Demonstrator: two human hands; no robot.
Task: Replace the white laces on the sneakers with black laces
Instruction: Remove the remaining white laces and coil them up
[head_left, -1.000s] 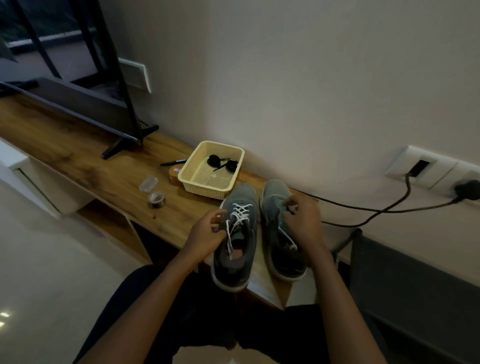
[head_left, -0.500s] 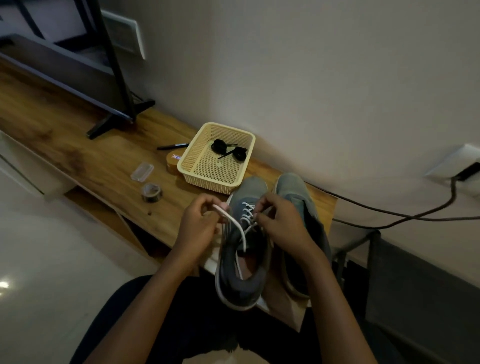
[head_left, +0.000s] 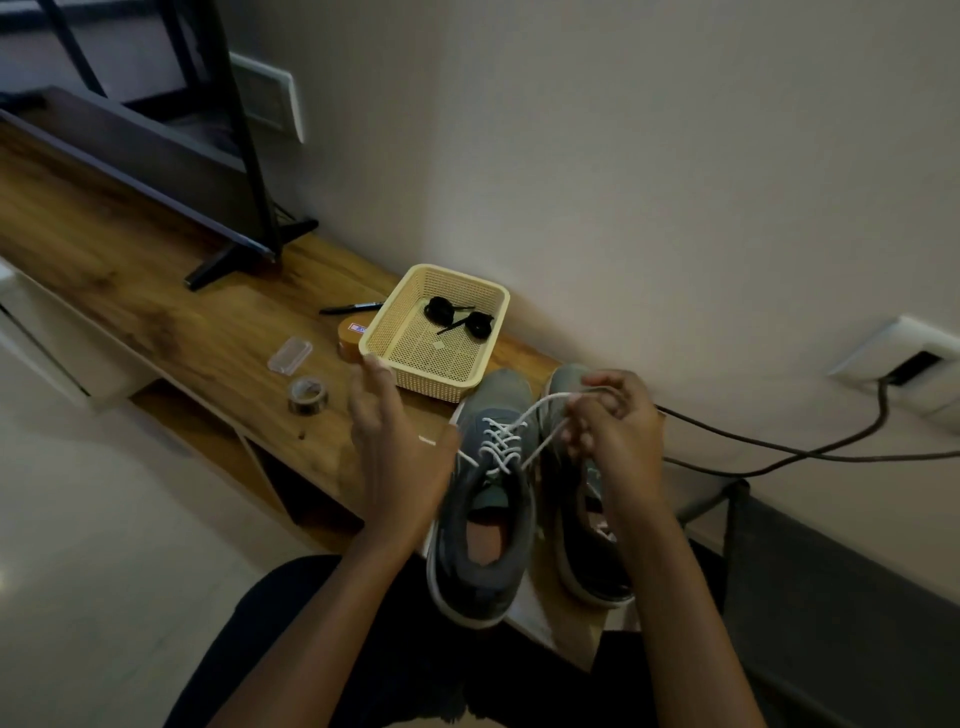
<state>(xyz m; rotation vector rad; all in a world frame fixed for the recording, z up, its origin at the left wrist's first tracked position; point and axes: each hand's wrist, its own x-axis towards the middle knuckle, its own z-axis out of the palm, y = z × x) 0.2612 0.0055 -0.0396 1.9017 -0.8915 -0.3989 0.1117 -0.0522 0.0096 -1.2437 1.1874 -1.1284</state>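
**Right hand pulls white lace, left hand blurred**

We see two grey mesh sneakers with white soles side by side at lower centre, toes toward the wall, on the end of the long wooden table (head_left: 156, 312). The left-of-frame sneaker (head_left: 483, 551) carries the white lace (head_left: 501, 441), criss-crossed through its eyelets. The right-of-frame sneaker (head_left: 574, 379) is mostly hidden by the right hand (head_left: 618, 431).

The right hand's fingers are curled and clamped on one strand of the white lace, which runs taut from the eyelets up to the fist.

The left hand (head_left: 400, 447) sits just left of the laced sneaker. It is motion-blurred, with fingers stretched toward the basket. The other lace strand meets its thumb, but we cannot tell whether it is pinched.

The two coiled black laces (head_left: 457, 317) lie in the cream perforated plastic basket (head_left: 431, 382), just above the sneaker toes.

Left of the basket on the table:
- black pen (head_left: 350, 308)
- orange-brown round tape roll (head_left: 349, 340)
- clear plastic case (head_left: 290, 355)
- grey tape roll (head_left: 307, 396)

A black stand foot (head_left: 244, 249) is at upper left. A dark cable (head_left: 779, 452) runs to the white wall socket (head_left: 904, 358) at right.
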